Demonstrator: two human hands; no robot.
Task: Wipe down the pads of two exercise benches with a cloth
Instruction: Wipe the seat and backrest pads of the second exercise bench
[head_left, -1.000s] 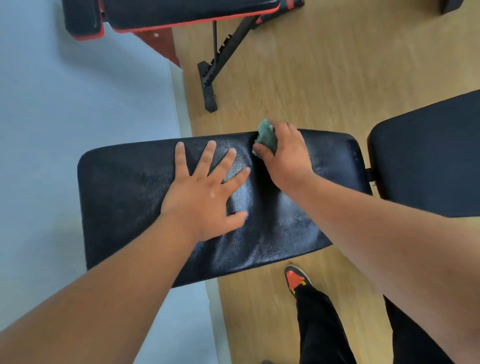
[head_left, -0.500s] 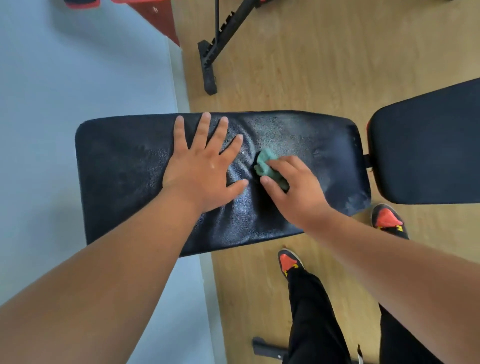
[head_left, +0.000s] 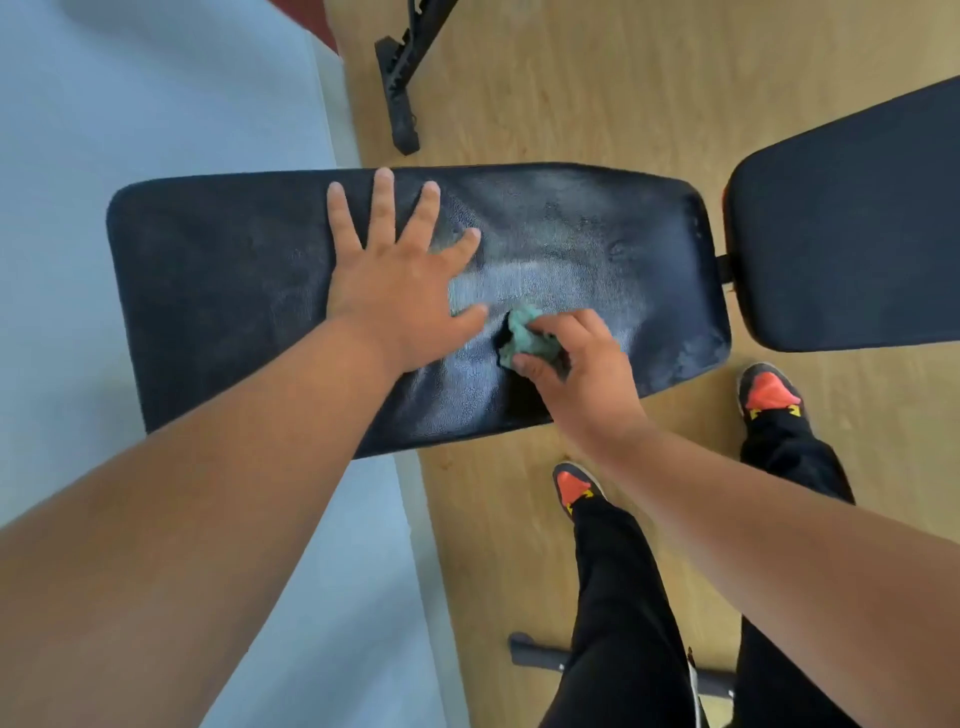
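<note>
A black padded bench pad (head_left: 218, 291) lies across the middle of the view. My left hand (head_left: 395, 280) rests flat on it with fingers spread, holding nothing. Just to its right, near the pad's front edge, my right hand (head_left: 576, 369) is closed on a crumpled green cloth (head_left: 522, 335) that presses on the pad. Damp, shiny streaks show on the pad's right half. A second black pad (head_left: 852, 228) of the same bench stands to the right, separated by a narrow gap.
The black metal foot of another bench (head_left: 400, 88) stands on the wooden floor beyond the pad. My feet in orange and black shoes (head_left: 769, 395) stand in front of the pad. A grey bar (head_left: 540, 657) lies on the floor near my legs. A pale blue mat (head_left: 130, 93) covers the left floor.
My right hand has dragged the cloth from the pad's far edge toward the near edge. The left hand stays flat on the pad. The view has tilted down, showing more of my legs.
</note>
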